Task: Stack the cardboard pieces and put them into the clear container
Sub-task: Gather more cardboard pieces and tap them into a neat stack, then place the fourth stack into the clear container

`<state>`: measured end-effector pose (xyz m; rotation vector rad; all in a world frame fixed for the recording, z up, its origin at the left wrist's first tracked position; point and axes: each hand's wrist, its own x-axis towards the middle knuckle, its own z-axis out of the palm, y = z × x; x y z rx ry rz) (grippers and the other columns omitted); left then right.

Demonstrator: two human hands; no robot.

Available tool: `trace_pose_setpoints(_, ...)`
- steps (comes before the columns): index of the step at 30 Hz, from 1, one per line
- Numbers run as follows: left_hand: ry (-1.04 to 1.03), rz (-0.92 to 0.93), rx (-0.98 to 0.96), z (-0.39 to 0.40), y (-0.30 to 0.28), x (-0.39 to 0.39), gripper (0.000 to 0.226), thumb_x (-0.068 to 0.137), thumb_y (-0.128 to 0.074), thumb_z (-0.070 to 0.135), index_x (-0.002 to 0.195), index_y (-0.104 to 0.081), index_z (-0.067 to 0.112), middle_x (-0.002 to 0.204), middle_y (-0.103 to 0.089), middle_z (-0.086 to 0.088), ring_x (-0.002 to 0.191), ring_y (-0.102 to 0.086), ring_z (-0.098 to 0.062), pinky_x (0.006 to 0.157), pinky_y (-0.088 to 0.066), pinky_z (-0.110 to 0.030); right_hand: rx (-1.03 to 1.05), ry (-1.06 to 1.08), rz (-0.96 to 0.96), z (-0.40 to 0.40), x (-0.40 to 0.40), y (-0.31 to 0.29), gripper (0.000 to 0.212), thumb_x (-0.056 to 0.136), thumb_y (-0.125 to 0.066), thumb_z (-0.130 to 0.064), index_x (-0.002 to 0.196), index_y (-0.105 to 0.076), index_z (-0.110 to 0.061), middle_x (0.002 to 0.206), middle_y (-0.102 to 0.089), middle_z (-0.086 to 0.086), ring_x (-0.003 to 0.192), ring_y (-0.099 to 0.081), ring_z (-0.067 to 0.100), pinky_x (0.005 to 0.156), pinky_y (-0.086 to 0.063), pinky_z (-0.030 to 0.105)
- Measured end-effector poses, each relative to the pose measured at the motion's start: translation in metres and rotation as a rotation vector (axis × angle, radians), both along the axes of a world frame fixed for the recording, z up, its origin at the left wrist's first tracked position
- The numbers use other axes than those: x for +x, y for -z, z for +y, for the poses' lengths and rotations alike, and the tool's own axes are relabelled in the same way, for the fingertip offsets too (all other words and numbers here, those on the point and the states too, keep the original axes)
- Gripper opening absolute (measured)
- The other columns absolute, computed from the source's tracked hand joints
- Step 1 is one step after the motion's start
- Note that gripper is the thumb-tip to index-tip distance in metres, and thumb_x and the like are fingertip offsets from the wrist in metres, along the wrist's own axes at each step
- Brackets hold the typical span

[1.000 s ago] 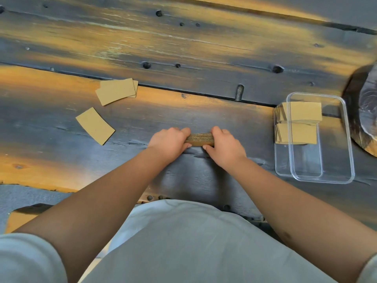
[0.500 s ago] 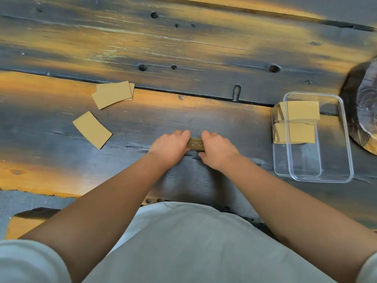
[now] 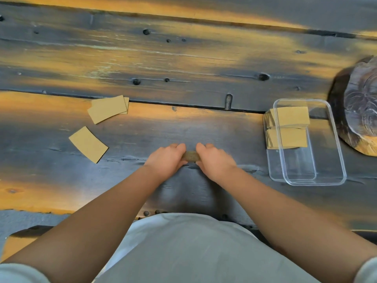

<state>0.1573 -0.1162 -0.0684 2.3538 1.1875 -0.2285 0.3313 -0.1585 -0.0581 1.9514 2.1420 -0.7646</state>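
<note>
Two bare hands meet at the near middle of the dark, orange-streaked wooden table (image 3: 183, 123), both forearms reaching forward from the body. The left hand (image 3: 166, 160) and the right hand (image 3: 216, 160) have their fingers curled and pressed together, gripping from each side a small stack of brown cardboard pieces (image 3: 190, 156). The stack seems to stand on its edge on the table; its long axis runs left to right, though most of it is hidden by the fingers.

Far left lie two overlapping flat tan cardboard rectangles (image 3: 108, 109), and nearer, one single tan cardboard rectangle (image 3: 88, 144), tilted. At the right stands the clear rectangular plastic container (image 3: 336, 160), long axis near to far, with two cardboard stacks (image 3: 289, 127) in its far end. Beside it is a dark carved wooden slab (image 3: 359, 103).
</note>
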Motion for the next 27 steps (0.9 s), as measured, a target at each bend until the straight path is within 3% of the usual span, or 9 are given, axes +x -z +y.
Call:
trace_pose_setpoints(6, 0.036, -0.014, -0.063, 0.013, -0.013, 0.005, 0.024, 0.090, -0.061, 0.033, 0.094, -0.046, 0.016, 0.095, -0.059, -0.008, 0.088, -0.058, -0.032, 0.066, -0.041, -0.036, -0.089, 0.066, 0.154, 0.004, 0.015, -0.007, 0.038, 0.087, -0.063, -0.031, 0.114, -0.039, -0.019, 0.104, -0.055, 0.011, 0.094, -0.057, 0.036, 0.073, -0.048, 0.039)
trace_pose_setpoints(8, 0.016, -0.068, -0.106, 0.022, -0.028, 0.009, 0.026, 0.087, -0.067, 0.033, 0.086, -0.046, 0.018, 0.082, -0.058, -0.002, 0.078, -0.056, -0.025, 0.059, -0.035, -0.032, 0.000, 0.232, 0.328, -0.001, 0.032, -0.019, 0.059, 0.081, -0.070, -0.037, 0.129, -0.037, -0.032, 0.094, -0.059, 0.001, 0.092, -0.058, 0.026, 0.070, -0.044, 0.031)
trace_pose_setpoints(11, -0.131, -0.274, -0.368, 0.024, -0.056, 0.027, 0.021, 0.083, -0.074, 0.028, 0.084, -0.054, 0.020, 0.068, -0.057, 0.006, 0.061, -0.054, -0.009, 0.049, -0.038, -0.017, 0.170, 0.616, 0.570, -0.024, 0.056, -0.042, 0.076, 0.069, -0.076, -0.048, 0.133, -0.034, -0.045, 0.091, -0.056, -0.018, 0.081, -0.055, 0.003, 0.068, -0.039, 0.018)
trace_pose_setpoints(14, -0.204, -0.434, -0.688, 0.014, -0.081, 0.066, 0.015, 0.085, -0.072, 0.019, 0.089, -0.057, 0.019, 0.062, -0.057, 0.006, 0.052, -0.051, -0.008, 0.048, -0.041, -0.020, 0.176, 0.873, 0.864, -0.052, 0.068, -0.058, 0.063, 0.066, -0.073, -0.050, 0.122, -0.047, -0.036, 0.098, -0.061, -0.018, 0.081, -0.058, -0.003, 0.069, -0.042, 0.014)
trace_pose_setpoints(16, -0.155, -0.450, -0.866, 0.004, -0.091, 0.094, 0.015, 0.087, -0.068, 0.014, 0.088, -0.053, 0.014, 0.057, -0.051, 0.005, 0.048, -0.044, -0.010, 0.044, -0.035, -0.021, 0.197, 1.046, 1.143, -0.070, 0.070, -0.063, 0.043, 0.072, -0.072, -0.041, 0.107, -0.050, -0.030, 0.086, -0.063, -0.009, 0.062, -0.057, 0.005, 0.055, -0.044, 0.021)
trace_pose_setpoints(18, -0.069, -0.414, -0.957, -0.007, -0.097, 0.123, 0.015, 0.090, -0.065, 0.016, 0.092, -0.052, 0.012, 0.054, -0.049, 0.006, 0.046, -0.040, -0.010, 0.043, -0.031, -0.021, 0.272, 1.264, 1.375, -0.088, 0.076, -0.068, 0.035, 0.077, -0.071, -0.033, 0.102, -0.051, -0.019, 0.079, -0.060, -0.001, 0.052, -0.050, 0.008, 0.045, -0.039, 0.021)
trace_pose_setpoints(20, -0.048, -0.385, -0.999, -0.013, -0.099, 0.145, 0.017, 0.090, -0.066, 0.020, 0.095, -0.051, 0.013, 0.056, -0.049, 0.006, 0.047, -0.039, -0.010, 0.044, -0.029, -0.021, 0.307, 1.418, 1.529, -0.101, 0.082, -0.074, 0.033, 0.080, -0.071, -0.031, 0.104, -0.053, -0.016, 0.083, -0.061, 0.002, 0.054, -0.048, 0.008, 0.046, -0.039, 0.019)
trace_pose_setpoints(24, -0.025, -0.349, -0.993, -0.028, -0.101, 0.190, 0.021, 0.088, -0.068, 0.023, 0.093, -0.048, 0.016, 0.057, -0.051, 0.003, 0.045, -0.041, -0.010, 0.043, -0.031, -0.021, 0.375, 1.420, 1.382, -0.121, 0.113, -0.087, 0.019, 0.090, -0.065, -0.020, 0.106, -0.058, -0.013, 0.083, -0.063, 0.004, 0.057, -0.047, 0.010, 0.047, -0.038, 0.021)
trace_pose_setpoints(27, -0.216, -0.498, -0.845, -0.043, -0.097, 0.217, 0.040, 0.087, -0.068, 0.031, 0.117, -0.046, 0.016, 0.080, -0.062, 0.000, 0.053, -0.053, -0.009, 0.045, -0.040, -0.019, 0.565, 1.529, 1.276, -0.112, 0.148, -0.096, 0.007, 0.091, -0.063, -0.015, 0.097, -0.060, -0.013, 0.075, -0.062, -0.001, 0.053, -0.047, 0.007, 0.045, -0.036, 0.020)
